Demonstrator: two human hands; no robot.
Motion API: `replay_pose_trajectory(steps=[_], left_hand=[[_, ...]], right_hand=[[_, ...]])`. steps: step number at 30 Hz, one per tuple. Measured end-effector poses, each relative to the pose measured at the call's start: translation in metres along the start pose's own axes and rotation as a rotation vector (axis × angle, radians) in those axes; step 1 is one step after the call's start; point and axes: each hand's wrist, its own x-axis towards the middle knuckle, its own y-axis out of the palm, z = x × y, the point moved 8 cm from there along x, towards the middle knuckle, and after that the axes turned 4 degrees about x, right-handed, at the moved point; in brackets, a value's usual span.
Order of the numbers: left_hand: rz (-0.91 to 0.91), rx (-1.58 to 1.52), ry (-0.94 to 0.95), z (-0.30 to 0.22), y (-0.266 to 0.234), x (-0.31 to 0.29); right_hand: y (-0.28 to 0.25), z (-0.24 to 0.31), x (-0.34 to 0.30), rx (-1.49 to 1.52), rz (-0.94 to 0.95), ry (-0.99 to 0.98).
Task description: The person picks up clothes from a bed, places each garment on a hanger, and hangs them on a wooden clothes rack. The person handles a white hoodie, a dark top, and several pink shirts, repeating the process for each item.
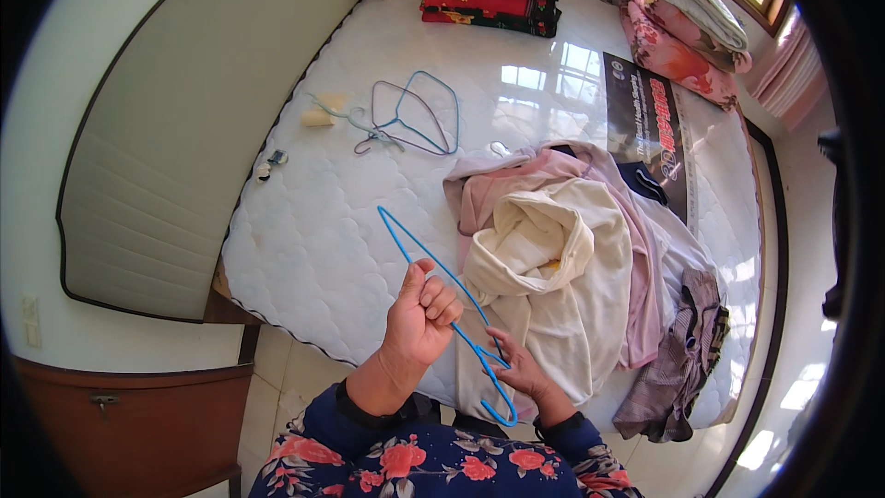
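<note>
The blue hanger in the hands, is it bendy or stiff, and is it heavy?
The blue hanger is thin wire, so it probably flexes a little but keeps its shape. It looks light: the left hand holds it up with a few fingers while the right hand touches its hook end. Its smooth coating may slide in a loose grip.

Left hand (419, 314) fisted, raised; right hand (521, 371) curled low.
</note>
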Motion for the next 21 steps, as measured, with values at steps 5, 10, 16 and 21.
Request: replay_pose_trajectory(steps=[5,10,16,21], left_hand=[[0.111,0.134,-0.164,0.034,0.014,0.018],[0.213,1.057,-0.174,0.030,-0.016,0.069],[-0.249,1.662,0.232,0.023,-0.115,0.180],[-0.470,1.767,0.140,0.057,-0.184,0.232]], right_hand=[[0.014,-0.008,-0.039,0.188,0.155,0.159],[-0.045,-0.018,-0.076,0.270,-0.479,0.063],[-0.126,0.004,-0.160,0.321,-0.996,-0.202],[-0.133,-0.004,-0.163,0.240,-1.087,-0.178]])
